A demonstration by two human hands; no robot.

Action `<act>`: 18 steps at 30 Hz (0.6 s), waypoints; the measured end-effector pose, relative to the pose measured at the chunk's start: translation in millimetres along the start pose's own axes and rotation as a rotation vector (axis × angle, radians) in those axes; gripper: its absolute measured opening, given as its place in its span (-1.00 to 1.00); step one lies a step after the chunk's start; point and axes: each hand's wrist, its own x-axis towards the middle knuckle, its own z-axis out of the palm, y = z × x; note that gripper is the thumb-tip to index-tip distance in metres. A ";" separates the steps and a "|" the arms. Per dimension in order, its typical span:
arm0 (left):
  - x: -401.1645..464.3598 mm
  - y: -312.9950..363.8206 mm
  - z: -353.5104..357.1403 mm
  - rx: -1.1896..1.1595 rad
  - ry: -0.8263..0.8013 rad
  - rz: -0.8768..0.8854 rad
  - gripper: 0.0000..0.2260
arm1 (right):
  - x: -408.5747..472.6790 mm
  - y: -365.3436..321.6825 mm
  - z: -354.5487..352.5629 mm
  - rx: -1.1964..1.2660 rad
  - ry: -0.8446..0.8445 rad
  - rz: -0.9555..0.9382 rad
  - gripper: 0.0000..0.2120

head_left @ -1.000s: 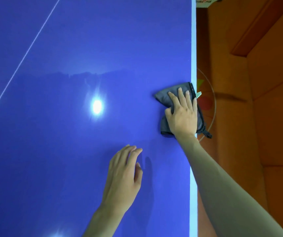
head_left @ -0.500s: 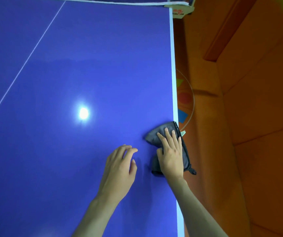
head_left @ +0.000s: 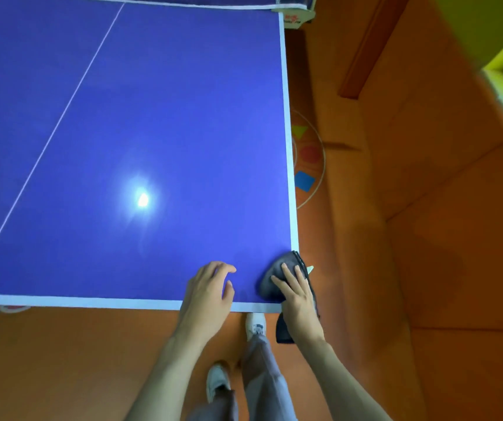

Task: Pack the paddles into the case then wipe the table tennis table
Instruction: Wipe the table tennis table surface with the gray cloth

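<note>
- At the near right corner of the glossy blue table tennis table (head_left: 159,123), the folded dark grey wiping cloth (head_left: 277,270) lay under the right hand (head_left: 300,302), part of it hanging past the white end line.
- Right-hand fingers lay flat, pressing the cloth down; the left hand (head_left: 207,296) rested beside it, fingers loosely spread, holding nothing.
- Unwiped blue surface stretched away and to the left of both hands, its long axis running toward the net; the next pass probably needs to head that way, and the right hand was already on the cloth.
- Paddles and case were nowhere in view; the cloth's overhanging part was partly hidden by the wrist.
</note>
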 end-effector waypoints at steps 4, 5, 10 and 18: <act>-17.5 26.6 -11.0 -0.002 -0.019 0.011 -0.81 | -60.8 17.9 -21.7 -0.035 -0.118 -0.086 -0.23; -20.6 32.7 -15.1 0.000 -0.016 0.007 -0.81 | -69.5 21.9 -29.2 -0.030 -0.137 -0.072 -0.27; -34.0 74.1 -21.7 0.004 0.002 -0.016 -0.82 | -86.9 38.1 -85.1 0.204 -0.099 0.045 -0.41; -40.3 169.6 -3.0 0.018 -0.008 -0.030 -0.83 | -80.1 57.1 -194.7 0.424 -0.027 0.069 -0.45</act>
